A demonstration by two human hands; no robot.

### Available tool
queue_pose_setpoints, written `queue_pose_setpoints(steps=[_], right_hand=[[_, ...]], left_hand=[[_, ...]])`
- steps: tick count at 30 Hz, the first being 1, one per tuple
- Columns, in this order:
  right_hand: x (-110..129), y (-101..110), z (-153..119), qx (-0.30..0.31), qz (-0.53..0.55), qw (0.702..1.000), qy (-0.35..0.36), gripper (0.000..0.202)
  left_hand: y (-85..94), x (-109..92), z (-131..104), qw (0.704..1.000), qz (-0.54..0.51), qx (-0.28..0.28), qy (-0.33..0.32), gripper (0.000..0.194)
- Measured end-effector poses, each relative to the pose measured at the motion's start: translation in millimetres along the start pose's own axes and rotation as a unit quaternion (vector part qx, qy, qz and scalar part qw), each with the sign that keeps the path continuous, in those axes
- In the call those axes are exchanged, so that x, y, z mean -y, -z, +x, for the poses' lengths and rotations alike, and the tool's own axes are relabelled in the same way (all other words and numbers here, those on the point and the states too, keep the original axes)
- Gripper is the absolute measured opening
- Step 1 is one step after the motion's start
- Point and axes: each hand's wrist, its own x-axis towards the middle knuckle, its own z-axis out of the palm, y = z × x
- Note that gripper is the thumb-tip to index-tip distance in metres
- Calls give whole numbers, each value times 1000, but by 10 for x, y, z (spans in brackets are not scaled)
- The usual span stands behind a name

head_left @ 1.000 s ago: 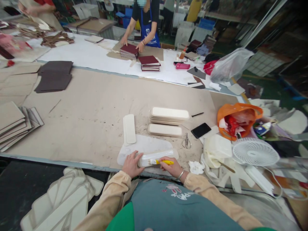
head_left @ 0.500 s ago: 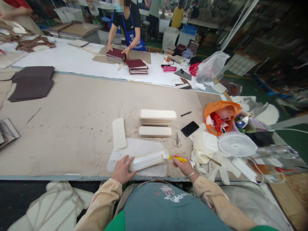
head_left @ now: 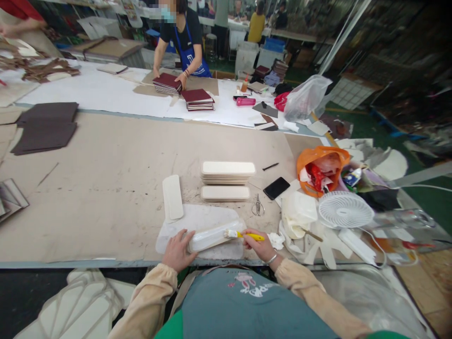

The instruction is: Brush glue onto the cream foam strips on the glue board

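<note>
White strip (head_left: 209, 238) touches brush (head_left: 231, 233) in right hand (head_left: 259, 245).

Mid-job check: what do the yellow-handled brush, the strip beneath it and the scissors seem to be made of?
Yellow-handled brush: handle probably smooth plastic, from its bright, even yellow; pale bristles, fiber unclear.
Strip: perhaps board or foam, going by its straight shape; whitish top has a glossy, wet-looking sheen.
Scissors: likely bare, polished metal, as handles and blades look silvery.

Tan sleeves (head_left: 150, 296), silvery bangle (head_left: 271, 259), blue-grey apron (head_left: 219, 313) with pink-and-white, perhaps rabbit-shaped print (head_left: 245, 282).
</note>
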Motion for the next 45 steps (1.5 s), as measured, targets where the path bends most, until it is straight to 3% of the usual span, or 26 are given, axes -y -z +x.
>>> queue_pose_setpoints(steps=[4,10,12,19,21,24,31,39,45], right_hand=[[-60,-82,3,8,-25,1000,12,27],[-73,224,-66,-70,-19,997,-11,30],[-35,233,-88,-77,-11,997,-11,30],[34,-325,-45,49,20,999,3,25],[16,-401,-18,69,4,998,11,24],[-33,-294,6,28,-6,1000,7,24],[-53,239,55,-98,23,994,-44,30],[10,149,196,-104,47,992,-52,27],[-9,293,170,-125,49,989,-58,25]], left_hand=[[-3,5,0,1000,4,-1,-1,68],[-45,39,-9,1000,2,-16,-19,67],[-54,45,-9,999,1,-20,-25,67],[-27,41,-2,999,5,-17,-34,67],[-23,48,-3,999,8,-18,-37,67],[-30,70,-12,999,10,-22,-37,67],[-51,121,-31,999,7,-16,-33,70],[-11,208,-26,999,6,-8,-38,68],[1,209,-36,1000,10,8,-22,69]])
